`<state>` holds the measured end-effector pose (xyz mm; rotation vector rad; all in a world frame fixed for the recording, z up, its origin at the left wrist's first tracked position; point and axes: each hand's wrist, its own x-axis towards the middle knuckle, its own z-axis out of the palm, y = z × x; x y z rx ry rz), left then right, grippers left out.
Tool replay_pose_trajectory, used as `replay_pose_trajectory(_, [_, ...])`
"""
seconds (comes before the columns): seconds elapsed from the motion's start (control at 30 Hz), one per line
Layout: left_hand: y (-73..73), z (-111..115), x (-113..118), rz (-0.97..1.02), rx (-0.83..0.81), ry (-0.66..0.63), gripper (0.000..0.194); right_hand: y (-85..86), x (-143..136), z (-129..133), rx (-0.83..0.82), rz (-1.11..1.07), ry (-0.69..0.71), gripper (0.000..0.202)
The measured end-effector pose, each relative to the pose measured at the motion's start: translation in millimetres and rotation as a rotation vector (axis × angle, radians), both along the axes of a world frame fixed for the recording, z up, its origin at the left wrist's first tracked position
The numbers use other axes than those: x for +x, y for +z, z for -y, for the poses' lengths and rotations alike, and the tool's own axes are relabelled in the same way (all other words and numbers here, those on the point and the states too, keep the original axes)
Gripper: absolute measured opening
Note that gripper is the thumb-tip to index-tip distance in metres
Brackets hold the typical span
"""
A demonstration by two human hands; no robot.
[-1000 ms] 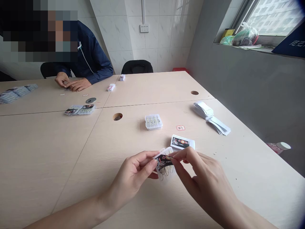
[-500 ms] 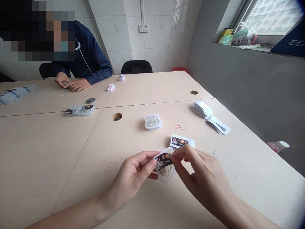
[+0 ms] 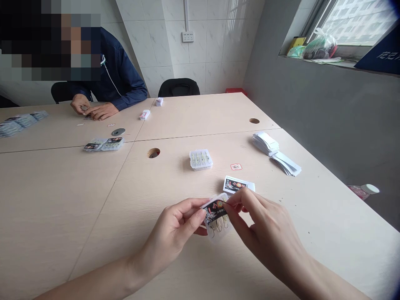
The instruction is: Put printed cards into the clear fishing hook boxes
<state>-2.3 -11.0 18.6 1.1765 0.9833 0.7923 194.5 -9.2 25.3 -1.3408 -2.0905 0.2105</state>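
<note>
My left hand (image 3: 184, 223) grips a small clear plastic box (image 3: 218, 233) by its left side, thumb on top. Metal fish hooks show through its lid. Across the lid lies a black label (image 3: 215, 211) with white and red print; my left thumb presses its left end. Thumb and forefinger of my right hand (image 3: 261, 216) pinch the label's right end at the box's upper right edge. Just beyond my right fingers is a stack of similar labels (image 3: 236, 184) on white backing. Farther out stands another clear box of hooks (image 3: 201, 160).
A small red-edged sticker (image 3: 236, 167) lies beyond the label stack. White paper strips (image 3: 271, 150) are piled at the right. More boxes (image 3: 104, 144) sit at the left, near a metal disc (image 3: 118, 132). Across the table (image 3: 131, 200), a person in a dark blue top (image 3: 120, 66) works with both hands.
Almost nothing differs. My right hand has shifted very slightly, its fingers still at the label's right end. The box stays in my left hand.
</note>
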Motion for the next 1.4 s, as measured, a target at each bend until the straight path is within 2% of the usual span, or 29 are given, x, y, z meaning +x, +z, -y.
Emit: replay_pose_trajectory(1.4, [-0.1, 0.2, -1.4, 0.000, -0.007, -0.001, 0.031, -1.3, 1.1, -1.5, -0.019, 0.027, -0.004, 0.009])
